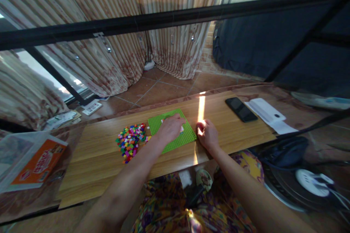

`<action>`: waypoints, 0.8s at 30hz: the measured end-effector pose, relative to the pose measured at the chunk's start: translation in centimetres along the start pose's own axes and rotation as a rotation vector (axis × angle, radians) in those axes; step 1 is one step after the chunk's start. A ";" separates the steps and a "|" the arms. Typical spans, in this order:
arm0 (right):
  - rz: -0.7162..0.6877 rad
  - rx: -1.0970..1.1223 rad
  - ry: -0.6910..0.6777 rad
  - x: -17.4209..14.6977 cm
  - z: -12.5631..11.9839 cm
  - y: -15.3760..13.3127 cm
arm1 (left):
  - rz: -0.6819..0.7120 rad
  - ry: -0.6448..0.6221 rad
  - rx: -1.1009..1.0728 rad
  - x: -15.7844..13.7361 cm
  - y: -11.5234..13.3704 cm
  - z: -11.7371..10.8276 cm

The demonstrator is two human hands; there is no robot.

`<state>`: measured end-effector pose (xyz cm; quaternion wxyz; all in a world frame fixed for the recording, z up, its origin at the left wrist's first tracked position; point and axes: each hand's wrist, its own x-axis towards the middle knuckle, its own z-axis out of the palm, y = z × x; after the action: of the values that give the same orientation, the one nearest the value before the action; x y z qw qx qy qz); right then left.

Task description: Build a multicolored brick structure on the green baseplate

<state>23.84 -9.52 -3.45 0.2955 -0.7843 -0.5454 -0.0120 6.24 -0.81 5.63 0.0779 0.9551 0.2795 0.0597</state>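
My left hand [171, 128] reaches over a green studded baseplate [179, 140], its fingers bent together and pointing down at the surface. Small white pieces [182, 129] show on the plate beside and under these fingers; what the fingertips pinch, if anything, is hidden. Just off the plate's right corner, my right hand [207, 133] rests on the wooden board with its fingers curled closed. The inside of that hand cannot be seen. Left of the plate lies a loose pile of small multicoloured bricks [130, 141], some touching or near the plate's left edge.
Toward the right of the wooden board [93, 153] lie a black phone [241, 109] and a white box-like piece [266, 111]. A clear plastic tub with an orange label [39, 162] stands at the left. A white power strip [311, 182] sits low at the right.
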 end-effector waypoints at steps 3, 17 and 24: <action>-0.001 -0.002 0.000 0.0 0.0 0.0 | 0.079 -0.054 0.111 0.3 -0.1 -0.3; -0.007 -0.003 -0.013 0.1 -0.1 0.1 | 0.159 -0.075 0.245 0.9 0.3 -0.9; -0.006 0.004 -0.012 0.0 -0.1 0.0 | 0.140 -0.058 0.216 0.9 0.2 -1.1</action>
<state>23.93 -9.58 -3.34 0.2939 -0.7820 -0.5495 -0.0071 6.95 -0.33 6.78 -0.0219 0.9765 0.2145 0.0069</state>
